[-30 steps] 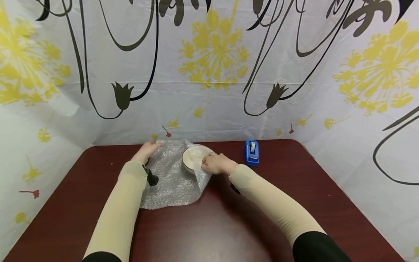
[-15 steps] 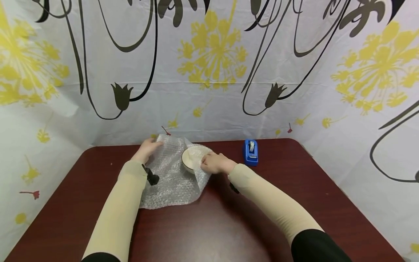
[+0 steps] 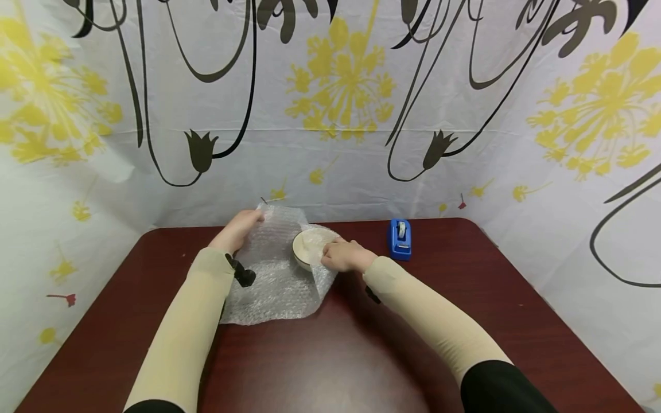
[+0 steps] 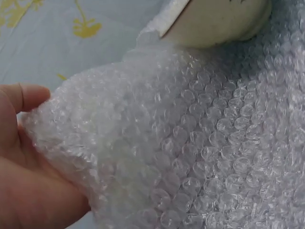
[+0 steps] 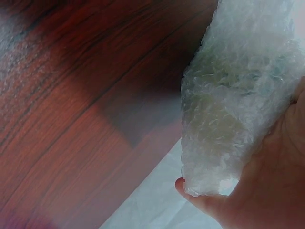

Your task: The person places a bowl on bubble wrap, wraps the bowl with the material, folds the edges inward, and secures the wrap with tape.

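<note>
A sheet of clear bubble wrap (image 3: 273,292) lies on the table under a cream bowl (image 3: 302,246) with a dark rim. My left hand (image 3: 238,230) pinches the wrap's far left corner and holds it raised. In the left wrist view the lifted wrap slopes up toward the thumb, and the bowl's outer side (image 4: 224,24) shows above it. My right hand (image 3: 346,256) grips the right part of the wrap, folded over the bowl's right side and partly into it. In the right wrist view, the thumb lies along the wrap's edge; the wrap hides the bowl there.
A blue tape dispenser (image 3: 400,240) stands near the table's back edge, right of my right hand. The dark red wooden table (image 3: 330,361) reaches back to a white patterned cloth (image 3: 341,195). Each wrist wears a small black camera.
My left hand has moved up and to the right, lifting the wrap's far left corner higher and closer to the bowl. The right hand holds nearly still on the folded side.
</note>
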A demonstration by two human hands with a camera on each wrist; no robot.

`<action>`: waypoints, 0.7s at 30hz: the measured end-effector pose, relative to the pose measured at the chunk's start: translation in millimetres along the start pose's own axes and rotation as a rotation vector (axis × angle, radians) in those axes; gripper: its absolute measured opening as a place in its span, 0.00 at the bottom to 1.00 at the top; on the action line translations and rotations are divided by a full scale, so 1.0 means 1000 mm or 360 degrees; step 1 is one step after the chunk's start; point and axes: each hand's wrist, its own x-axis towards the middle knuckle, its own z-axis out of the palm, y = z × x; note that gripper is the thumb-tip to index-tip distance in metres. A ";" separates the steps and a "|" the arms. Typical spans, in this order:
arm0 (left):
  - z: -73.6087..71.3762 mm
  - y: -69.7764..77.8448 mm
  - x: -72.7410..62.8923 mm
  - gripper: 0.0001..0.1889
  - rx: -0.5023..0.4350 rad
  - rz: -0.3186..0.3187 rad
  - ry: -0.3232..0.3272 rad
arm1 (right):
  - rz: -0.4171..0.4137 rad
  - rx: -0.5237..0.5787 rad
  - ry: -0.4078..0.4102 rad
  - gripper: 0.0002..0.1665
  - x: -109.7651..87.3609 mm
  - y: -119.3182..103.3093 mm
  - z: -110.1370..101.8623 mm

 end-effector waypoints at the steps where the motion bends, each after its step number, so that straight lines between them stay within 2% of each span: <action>1: 0.001 0.001 0.000 0.28 -0.0011 0.0023 -0.0009 | 0.0004 -0.0004 -0.0001 0.26 0.000 0.000 0.000; 5: 0.004 0.006 -0.001 0.27 0.0003 0.0161 -0.0113 | 0.0006 0.0009 0.0003 0.26 0.000 -0.001 -0.001; 8: 0.009 0.009 -0.003 0.25 0.0061 0.0253 -0.0250 | 0.0001 0.0015 0.0013 0.26 0.000 -0.001 -0.001; 14: 0.030 0.015 -0.008 0.25 0.0146 0.0302 -0.0492 | 0.0016 0.0017 0.0009 0.26 0.001 -0.001 0.000; 18: 0.051 0.020 -0.014 0.24 0.0335 0.0402 -0.0644 | 0.0015 0.0011 -0.0001 0.26 0.000 -0.002 0.000; 21: 0.067 0.023 -0.016 0.22 0.0535 0.0467 -0.0662 | 0.0033 0.0004 -0.0011 0.26 -0.001 -0.003 -0.001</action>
